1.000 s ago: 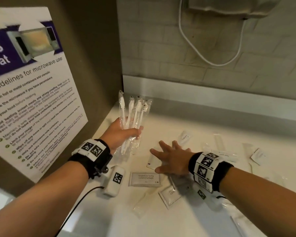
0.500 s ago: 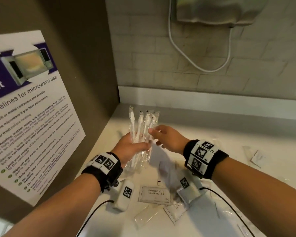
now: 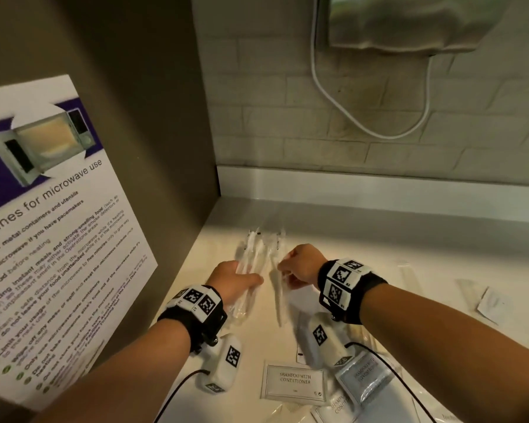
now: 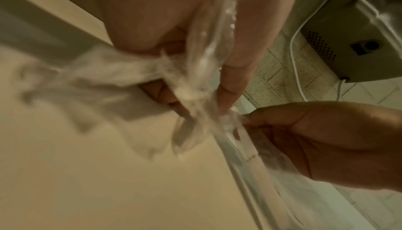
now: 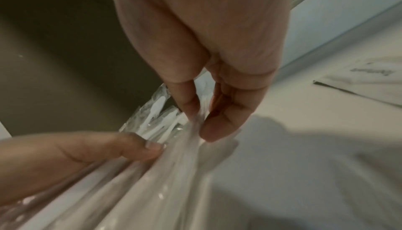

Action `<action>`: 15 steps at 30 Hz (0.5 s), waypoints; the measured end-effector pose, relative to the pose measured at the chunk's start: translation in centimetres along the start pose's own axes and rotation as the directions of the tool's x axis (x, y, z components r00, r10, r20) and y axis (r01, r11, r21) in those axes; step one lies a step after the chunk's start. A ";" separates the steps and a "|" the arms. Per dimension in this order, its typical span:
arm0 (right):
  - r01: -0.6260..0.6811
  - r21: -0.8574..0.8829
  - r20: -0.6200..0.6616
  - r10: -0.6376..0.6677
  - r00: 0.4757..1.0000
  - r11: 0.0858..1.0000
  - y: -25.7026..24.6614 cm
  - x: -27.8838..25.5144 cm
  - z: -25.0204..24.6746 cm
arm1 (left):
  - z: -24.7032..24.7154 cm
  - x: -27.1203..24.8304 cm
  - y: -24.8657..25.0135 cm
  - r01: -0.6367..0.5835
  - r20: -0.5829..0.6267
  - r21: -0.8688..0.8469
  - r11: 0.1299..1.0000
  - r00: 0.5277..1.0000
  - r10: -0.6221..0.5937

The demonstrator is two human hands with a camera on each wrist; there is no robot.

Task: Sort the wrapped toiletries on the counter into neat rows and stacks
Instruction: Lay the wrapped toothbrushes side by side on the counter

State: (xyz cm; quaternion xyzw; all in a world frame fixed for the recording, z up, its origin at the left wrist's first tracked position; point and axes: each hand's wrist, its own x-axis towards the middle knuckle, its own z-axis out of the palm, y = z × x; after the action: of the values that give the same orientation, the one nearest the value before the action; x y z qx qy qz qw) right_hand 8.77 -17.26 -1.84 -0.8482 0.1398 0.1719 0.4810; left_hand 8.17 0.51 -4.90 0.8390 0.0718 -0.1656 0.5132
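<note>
My left hand grips a bundle of clear-wrapped white toothbrushes, held low over the counter near its back left corner. My right hand pinches one more wrapped toothbrush right beside the bundle, its tail hanging towards me. In the right wrist view thumb and fingers pinch the blurred wrapper, and the left thumb presses on the bundle. The left wrist view shows the wrappers blurred, with the right hand close against them.
A "shampoo with conditioner" sachet and a silver sachet lie near me on the counter. More flat wrapped packets lie at the right. A brown side panel with a microwave poster bounds the left; a tiled wall stands behind.
My right hand left the counter with a wrapped toothbrush and brought it up beside the bundle. Both hands have since sunk lower, towards the counter's back left corner.
</note>
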 end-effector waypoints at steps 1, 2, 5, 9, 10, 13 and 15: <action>-0.009 -0.032 -0.021 0.009 1.000 0.999 0.1 0.2 0.0 | 0.0 0.3 0.0 0.007 -0.003 0.000 1.000 1.000 -0.007; -0.017 -0.064 -0.046 0.014 0.999 0.998 0.1 0.4 0.0 | 0.1 0.4 0.1 0.009 -0.003 -0.010 1.000 1.000 -0.009; -0.043 -0.150 -0.098 0.029 0.995 0.988 0.0 0.8 -0.1 | 0.2 0.9 0.3 0.009 0.003 -0.035 0.999 1.000 -0.009; -0.093 -0.232 -0.127 0.065 0.990 0.968 0.0 1.3 0.2 | 0.1 1.4 0.6 0.011 0.031 -0.016 1.000 0.999 -0.011; -0.102 -0.237 -0.128 0.073 0.989 0.966 0.1 1.4 0.4 | 0.1 1.5 0.6 0.015 0.033 -0.015 1.000 0.999 -0.014; -0.107 -0.230 -0.115 0.082 0.990 0.967 0.1 1.5 0.8 | -0.3 1.6 0.5 0.013 0.033 0.022 1.000 0.999 -0.014; -0.102 -0.227 -0.109 0.078 0.991 0.969 0.1 1.5 1.0 | -0.8 1.6 0.4 0.022 0.018 0.051 0.998 1.000 -0.023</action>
State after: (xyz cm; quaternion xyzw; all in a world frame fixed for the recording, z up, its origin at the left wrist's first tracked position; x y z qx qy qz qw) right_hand 9.92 -16.50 -3.02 -0.8989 0.1809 0.1663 0.3628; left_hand 9.99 0.95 -4.79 0.8495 0.0722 -0.1808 0.4904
